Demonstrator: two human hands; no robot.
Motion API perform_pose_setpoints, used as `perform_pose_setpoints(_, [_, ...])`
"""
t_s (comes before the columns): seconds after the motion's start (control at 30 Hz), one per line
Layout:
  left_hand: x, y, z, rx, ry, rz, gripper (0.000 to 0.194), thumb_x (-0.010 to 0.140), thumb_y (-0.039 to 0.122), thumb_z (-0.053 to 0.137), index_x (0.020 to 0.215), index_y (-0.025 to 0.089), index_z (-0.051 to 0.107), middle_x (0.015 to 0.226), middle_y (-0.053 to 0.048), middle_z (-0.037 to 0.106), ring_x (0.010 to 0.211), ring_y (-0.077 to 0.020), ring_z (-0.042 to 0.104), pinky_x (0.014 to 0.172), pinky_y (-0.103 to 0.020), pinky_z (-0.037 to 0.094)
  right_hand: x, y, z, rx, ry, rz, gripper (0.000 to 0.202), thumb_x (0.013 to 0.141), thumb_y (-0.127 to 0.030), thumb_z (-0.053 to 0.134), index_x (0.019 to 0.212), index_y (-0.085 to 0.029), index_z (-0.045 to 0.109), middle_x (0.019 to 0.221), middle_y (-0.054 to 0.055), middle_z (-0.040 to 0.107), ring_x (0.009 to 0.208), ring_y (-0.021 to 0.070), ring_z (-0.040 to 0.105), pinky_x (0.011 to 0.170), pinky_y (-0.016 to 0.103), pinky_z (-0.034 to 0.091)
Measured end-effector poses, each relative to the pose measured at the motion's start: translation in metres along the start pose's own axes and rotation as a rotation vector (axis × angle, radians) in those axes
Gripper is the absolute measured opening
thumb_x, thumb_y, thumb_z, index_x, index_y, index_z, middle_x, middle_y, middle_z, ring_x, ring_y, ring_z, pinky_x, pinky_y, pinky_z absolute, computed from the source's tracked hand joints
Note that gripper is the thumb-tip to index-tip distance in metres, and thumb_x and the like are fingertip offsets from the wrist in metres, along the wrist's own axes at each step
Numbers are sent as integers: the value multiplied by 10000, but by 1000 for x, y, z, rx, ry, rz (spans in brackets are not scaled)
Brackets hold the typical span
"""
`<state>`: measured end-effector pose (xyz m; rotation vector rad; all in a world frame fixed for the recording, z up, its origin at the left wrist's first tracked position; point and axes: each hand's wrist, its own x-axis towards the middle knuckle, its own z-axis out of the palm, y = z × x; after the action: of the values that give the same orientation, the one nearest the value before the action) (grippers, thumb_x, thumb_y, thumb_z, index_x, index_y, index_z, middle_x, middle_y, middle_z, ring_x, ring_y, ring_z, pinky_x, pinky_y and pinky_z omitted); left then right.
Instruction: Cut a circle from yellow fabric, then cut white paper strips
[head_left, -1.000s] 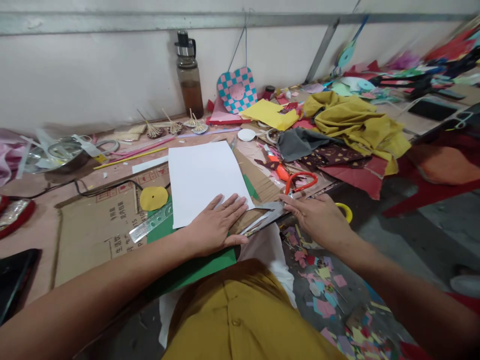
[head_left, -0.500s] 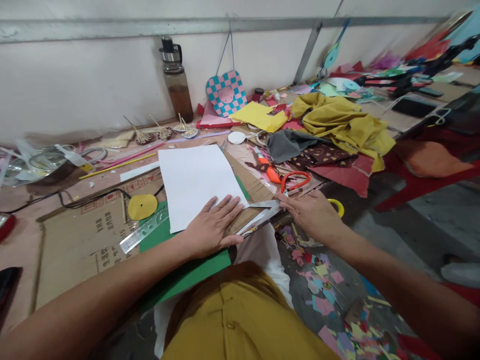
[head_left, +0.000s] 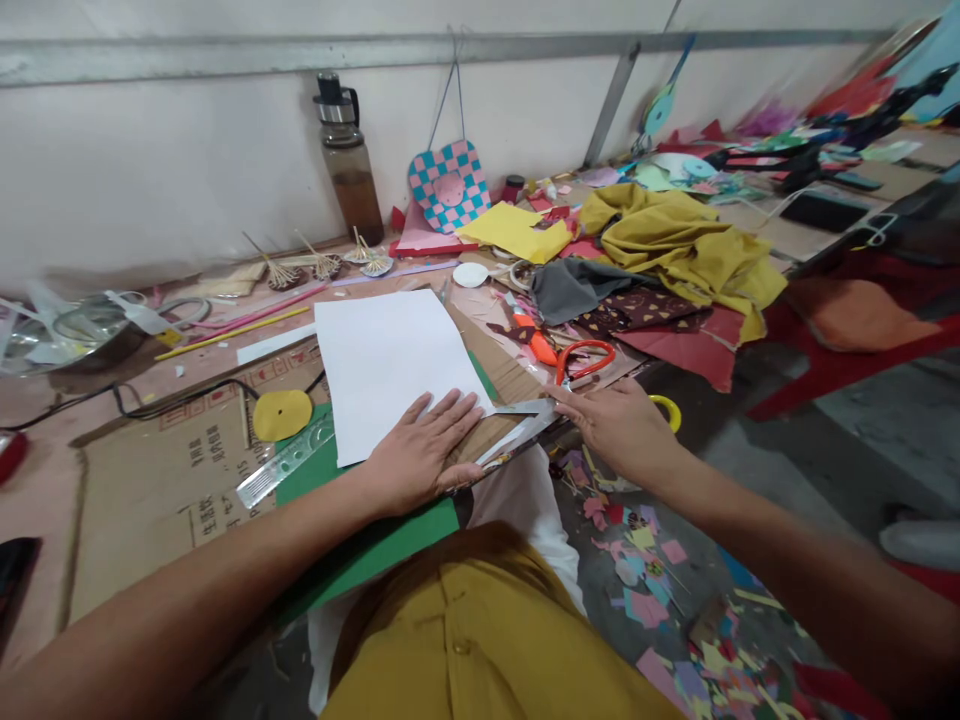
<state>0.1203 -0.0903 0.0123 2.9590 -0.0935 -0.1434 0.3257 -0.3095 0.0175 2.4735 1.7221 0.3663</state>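
Left hand (head_left: pixel 424 440): palm down, fingers extended and slightly spread, pressing on the lower right part of the white paper (head_left: pixel 394 355); thumb stretched apart toward the table edge. It grips nothing. The paper lies flat over a green sheet (head_left: pixel 409 553) and cardboard (head_left: pixel 142 515).

Right hand (head_left: pixel 619 425): back upward, fingers bent in a narrow hold on the scissors (head_left: pixel 541 415) near the pivot, at the table edge. The blades stand apart, pointing toward the paper's near right corner.

The right hand covers part of the handles. A red loop (head_left: pixel 598 345) shows just beyond it; a yellow loop (head_left: pixel 677 409) shows partly behind it, and whether that belongs to the scissors cannot be determined. The left forearm hides part of the green sheet. A dark object (head_left: pixel 15 575) is cut off at the left margin.
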Motion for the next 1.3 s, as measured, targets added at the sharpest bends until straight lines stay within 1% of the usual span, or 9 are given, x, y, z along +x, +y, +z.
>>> perform_pose_setpoints(0.17, [11,-5,-5,3,69,-23,466,1067,354,356,1487,212,497,1547,-72,526,1490,-232,405,1190,-437,365,-2,0,1,80,-11,29,364,1065,-284,448,1367,-265,650,888,34,810,821,197,710,789,332,312])
perform_pose_setpoints(0.27, [16,-3,-12,66,81,9,380,1028,192,417,1355,151,608,1422,-121,639,1402,-239,524,1125,-400,462,-2,-1,0,106,-20,36,361,1064,-280,439,1358,-269,649,928,26,816,821,195,708,805,333,318])
perform_pose_setpoints(0.37, [18,4,-19,152,82,43,362,986,112,453,1312,97,611,1355,-187,663,1338,-271,584,1089,-419,507,-3,-2,-1,109,10,36,366,1060,-273,438,1361,-252,645,988,37,813,873,201,704,802,337,312])
perform_pose_setpoints(0.5, [17,10,-20,193,129,55,360,977,88,448,1306,91,594,1288,-201,690,1254,-275,646,1025,-422,562,-8,-3,-2,93,51,49,372,1054,-297,453,1368,-230,643,1000,61,809,883,213,693,784,340,298])
perform_pose_setpoints(0.7, [17,6,-5,172,248,70,325,978,107,469,1269,117,614,1244,-168,724,1240,-255,661,1005,-399,582,-11,-8,-4,59,10,53,386,1062,-336,452,1382,-222,635,897,58,809,784,211,683,748,344,270])
perform_pose_setpoints(0.83, [16,6,0,174,268,58,304,994,143,460,1254,140,618,1227,-147,736,1231,-251,667,956,-398,606,-12,-12,-6,86,-12,42,391,1067,-320,453,1410,-223,613,922,67,810,798,210,686,736,340,254])
perform_pose_setpoints(0.97, [16,12,-3,170,294,89,277,1012,171,445,1222,129,620,1201,-147,744,1226,-248,668,908,-381,622,-19,-11,-5,92,8,67,380,1067,-318,443,1377,-222,639,848,58,798,752,202,668,735,339,248])
perform_pose_setpoints(1.13, [19,26,-8,156,291,139,253,1011,167,454,1188,116,627,1189,-141,749,1229,-259,665,954,-405,606,-35,-7,-3,69,76,69,386,1069,-324,418,1354,-218,656,759,40,776,691,191,631,733,341,256])
perform_pose_setpoints(1.3, [22,39,-2,88,267,126,192,987,183,514,1122,128,639,1155,-120,762,1208,-252,678,971,-394,601,-52,-7,4,71,110,76,396,1078,-329,403,1356,-201,655,704,27,744,664,187,612,735,339,263])
